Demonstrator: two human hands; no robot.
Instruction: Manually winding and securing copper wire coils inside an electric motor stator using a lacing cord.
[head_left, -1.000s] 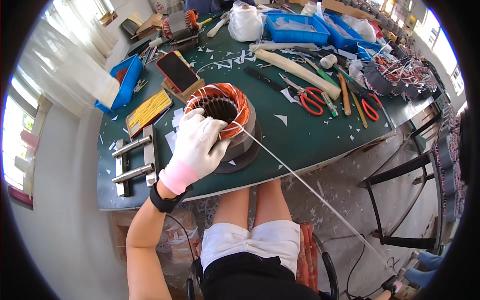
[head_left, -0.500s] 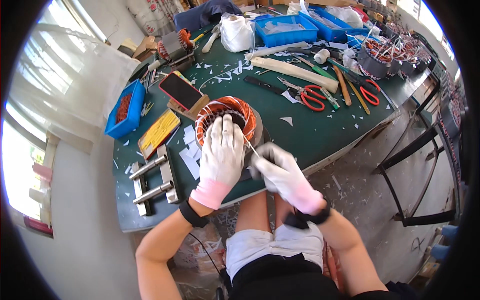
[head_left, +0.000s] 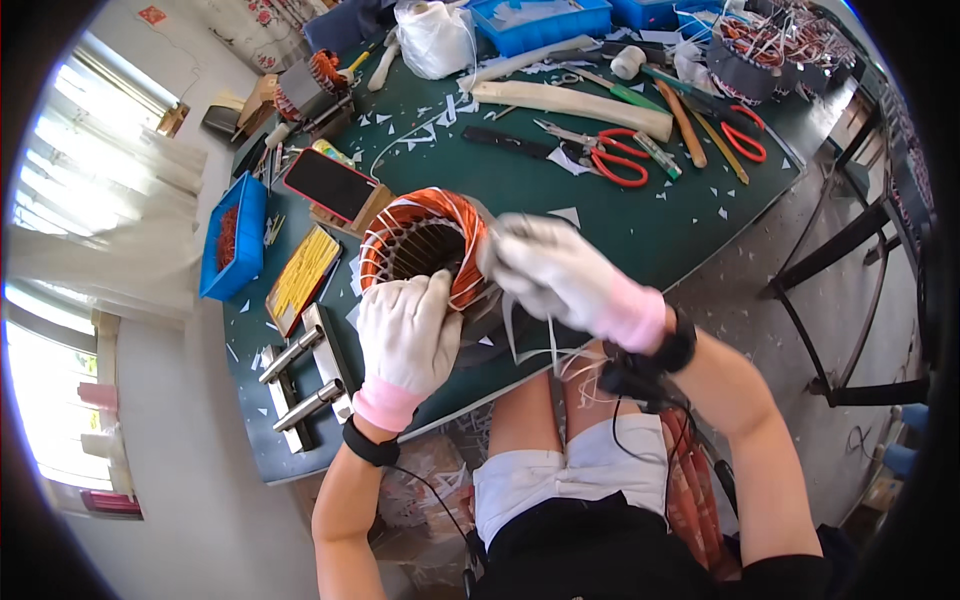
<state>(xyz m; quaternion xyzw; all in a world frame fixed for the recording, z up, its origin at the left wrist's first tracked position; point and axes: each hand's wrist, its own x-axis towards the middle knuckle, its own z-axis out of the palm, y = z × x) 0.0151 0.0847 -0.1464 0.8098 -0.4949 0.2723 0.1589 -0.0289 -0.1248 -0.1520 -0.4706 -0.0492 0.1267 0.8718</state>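
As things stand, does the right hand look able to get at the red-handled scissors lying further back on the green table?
Probably yes. The right hand is busy at the copper-wound stator, but the green table between it and the red-handled scissors shows only paper scraps, nothing tall in the way.

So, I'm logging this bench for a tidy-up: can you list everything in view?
motor stator: one, copper-orange windings, table centre, between both hands
lacing cord: one, white, hanging from the right hand
phone: one, red-edged, left of the stator
scissors: two, red handles, far right side of the table
bins: several, blue, left edge and far side
table: one, dark green
left hand: white glove, on the stator's near rim
right hand: white glove, at the stator's right side, gripping cord
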